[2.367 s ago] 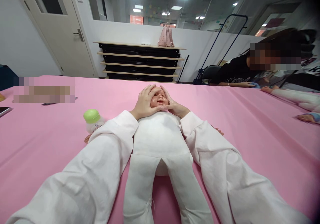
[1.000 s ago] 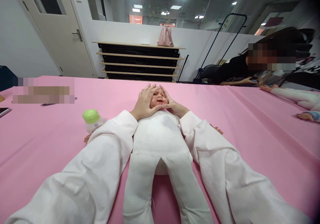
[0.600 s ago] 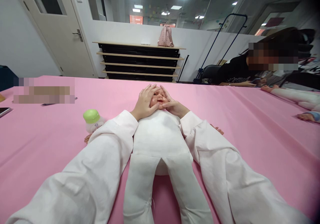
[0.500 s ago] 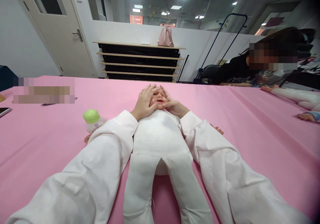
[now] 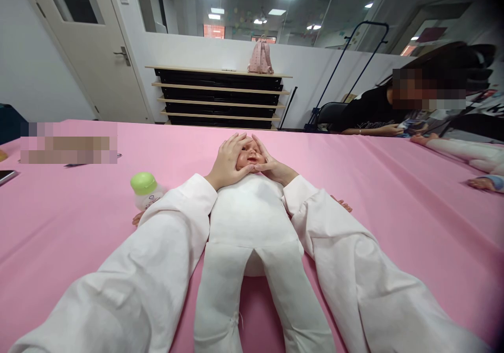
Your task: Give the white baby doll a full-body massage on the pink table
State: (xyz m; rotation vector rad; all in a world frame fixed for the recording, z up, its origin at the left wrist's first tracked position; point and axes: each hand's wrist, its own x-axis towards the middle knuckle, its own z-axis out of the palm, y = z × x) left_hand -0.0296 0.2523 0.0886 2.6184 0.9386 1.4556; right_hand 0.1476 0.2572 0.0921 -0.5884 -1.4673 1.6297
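A baby doll (image 5: 252,211) in a soft white body lies on its back on the pink-covered table, its head away from me. My left hand (image 5: 229,163) lies along the left side of the doll's face (image 5: 249,158), fingers stretched up over the forehead. On the other side my right hand (image 5: 276,167) rests in the same way, fingers long against the cheek and temple. Both thumbs come close together at the chin, below the mouth. My hands hide the cheeks and much of the forehead. White sleeves cover both my forearms and most of the doll's arms.
A bottle with a green cap (image 5: 144,184) stands left of my left forearm. A phone (image 5: 8,176) lies at the far left edge. On the right are another doll's limbs (image 5: 452,148) and a seated person in black (image 5: 368,108). Shelves (image 5: 220,93) stand behind the table.
My thumbs have moved slightly down and inward at the doll's chin, the left one most. The palms and fingers have stayed in place. The seated person's arm has shifted.
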